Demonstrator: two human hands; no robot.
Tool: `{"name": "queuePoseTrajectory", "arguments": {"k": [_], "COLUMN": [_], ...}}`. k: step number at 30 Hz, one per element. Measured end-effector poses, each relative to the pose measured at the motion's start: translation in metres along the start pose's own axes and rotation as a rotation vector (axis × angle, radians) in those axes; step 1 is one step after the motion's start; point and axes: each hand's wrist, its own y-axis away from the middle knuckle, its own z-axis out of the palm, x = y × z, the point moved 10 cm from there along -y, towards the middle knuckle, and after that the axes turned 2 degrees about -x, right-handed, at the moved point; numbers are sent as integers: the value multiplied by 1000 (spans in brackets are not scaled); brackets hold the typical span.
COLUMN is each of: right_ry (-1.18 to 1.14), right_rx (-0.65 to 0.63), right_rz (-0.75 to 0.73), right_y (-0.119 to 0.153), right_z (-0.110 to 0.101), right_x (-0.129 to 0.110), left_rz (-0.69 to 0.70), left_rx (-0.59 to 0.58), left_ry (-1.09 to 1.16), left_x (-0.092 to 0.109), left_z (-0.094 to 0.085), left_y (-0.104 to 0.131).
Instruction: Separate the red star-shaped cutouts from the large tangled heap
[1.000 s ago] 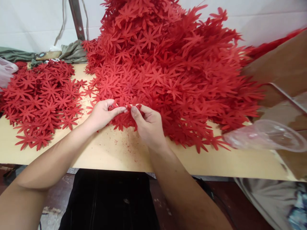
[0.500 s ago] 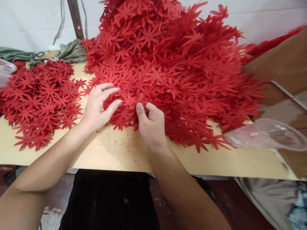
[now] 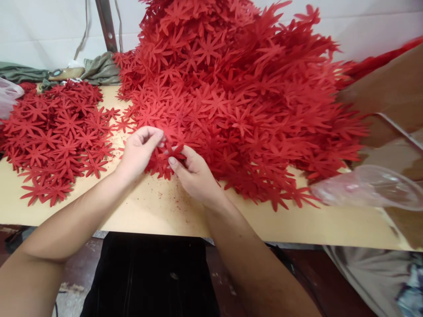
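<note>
Holds a red flower-shaped piece (image 3: 176, 152) between thumb and forefinger of the right hand (image 3: 196, 176), with narrow lobes spreading out past the fingertips. Lies just beside the fingertips of the left hand (image 3: 139, 147), slightly to their right and lower in view, over the near edge of a large heap (image 3: 231, 110) of similar red shapes. Draws thumb and forefinger of the left hand narrowly together; cannot tell of any small scrap inside that pinch.

Rises high in the middle, that large heap, and spreads right across the tabletop (image 3: 158, 215). Shows a smaller heap (image 3: 62, 136) of the same shapes to the left of both hands, with a few loose ones between the two heaps. Scatters red specks (image 3: 175, 198) over bare wood in front of the hands.

Rests clear plastic (image 3: 350, 187) at the right, near brown cardboard (image 3: 390, 88). Shows white plastic (image 3: 8, 94) at the far left, and green cloth (image 3: 102, 68) along the back, beside a tan object (image 3: 71, 73) with a dark round spot, too small to read.

Bears a small pale mark on black clothing (image 3: 148, 281) below the edge, also too blurred to make out.
</note>
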Motion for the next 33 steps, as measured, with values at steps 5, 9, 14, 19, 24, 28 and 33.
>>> {"name": "queuePoseTrajectory", "arguments": {"k": [5, 9, 14, 19, 24, 28, 33], "right_ry": [79, 238, 228, 41, -42, -15, 192], "right_rx": [66, 165, 203, 124, -52, -18, 78], "right_rz": [69, 81, 65, 49, 68, 70, 96], "right_y": [1, 2, 1, 0, 1, 1, 2], "right_z": [-10, -23, -28, -18, 5, 1, -14], "right_x": [5, 0, -1, 1, 5, 9, 9], "left_rz": [-2, 176, 190, 54, -14, 10, 223], "left_rx": [131, 203, -128, -220, -44, 47, 122], "left_ry": [-69, -321, -348, -167, -25, -44, -337], "left_x": [-14, 5, 22, 7, -4, -6, 18], "left_z": [-33, -41, 12, 37, 5, -18, -22], "left_y": [-15, -11, 10, 19, 1, -10, -3]}}
